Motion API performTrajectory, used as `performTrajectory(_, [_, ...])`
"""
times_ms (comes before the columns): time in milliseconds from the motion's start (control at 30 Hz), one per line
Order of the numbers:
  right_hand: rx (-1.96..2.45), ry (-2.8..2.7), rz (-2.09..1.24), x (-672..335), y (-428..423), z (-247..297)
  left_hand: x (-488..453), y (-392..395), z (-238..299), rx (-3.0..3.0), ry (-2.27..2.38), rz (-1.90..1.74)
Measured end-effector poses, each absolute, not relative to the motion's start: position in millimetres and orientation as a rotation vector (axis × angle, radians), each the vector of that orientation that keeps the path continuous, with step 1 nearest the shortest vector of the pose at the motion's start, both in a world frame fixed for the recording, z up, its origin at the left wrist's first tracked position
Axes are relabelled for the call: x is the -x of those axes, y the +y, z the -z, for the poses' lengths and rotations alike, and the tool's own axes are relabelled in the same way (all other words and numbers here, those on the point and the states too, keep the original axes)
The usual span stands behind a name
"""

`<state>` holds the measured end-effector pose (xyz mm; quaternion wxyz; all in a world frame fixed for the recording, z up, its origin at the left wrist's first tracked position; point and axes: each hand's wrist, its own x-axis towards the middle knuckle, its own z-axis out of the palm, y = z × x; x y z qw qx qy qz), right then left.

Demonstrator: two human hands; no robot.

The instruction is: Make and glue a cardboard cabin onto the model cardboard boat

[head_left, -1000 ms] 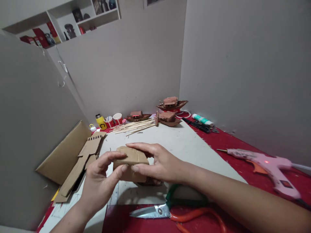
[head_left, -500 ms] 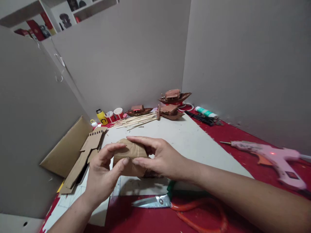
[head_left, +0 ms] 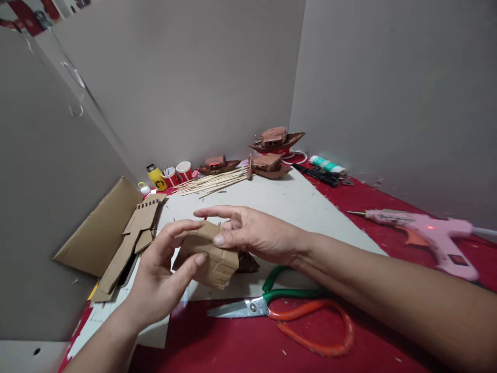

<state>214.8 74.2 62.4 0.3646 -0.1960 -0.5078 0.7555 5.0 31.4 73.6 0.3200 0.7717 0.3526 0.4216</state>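
Between my two hands is a bent piece of brown cardboard, creased across and tilted toward me. My left hand grips its left side, thumb on the near face and fingers at the top edge. My right hand pinches its upper right part, with the thumb on the near face and the index finger stretched out over the top. Partly hidden behind the cardboard, a dark brown object rests on the white board. Scissors with green and orange handles lie just below my hands.
A pink glue gun with a lit red light lies at right. Cut cardboard pieces lean at left. Wooden sticks, model boats, paper cups and a yellow bottle stand along the back of the white board.
The cardboard has turned in my hands, its right end tipping down toward me. My right thumb has moved higher on it. The view has shifted slightly.
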Motion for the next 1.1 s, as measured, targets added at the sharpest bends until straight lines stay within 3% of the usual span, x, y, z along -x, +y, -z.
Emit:
performTrajectory(300, [0.569,-1.031,-2.059,-213,70,-64,0,44,-71,-2.412,0.916,-1.099])
performTrajectory(667, [0.529,-1.276,-1.872,-215,59,-73,-3,49,-67,-2.099,1.055,-1.157])
performTrajectory(733, [0.581,-1.479,-1.737,-215,57,-74,-4,47,-67,-2.072,1.028,-1.207])
performTrajectory(967, [0.640,-1.987,-0.794,-215,57,-66,-6,39,-67,-2.178,1.018,-1.299])
performTrajectory(1100, [0.576,-2.010,-0.703,-213,60,-62,-7,37,-72,-2.226,1.056,-1.289])
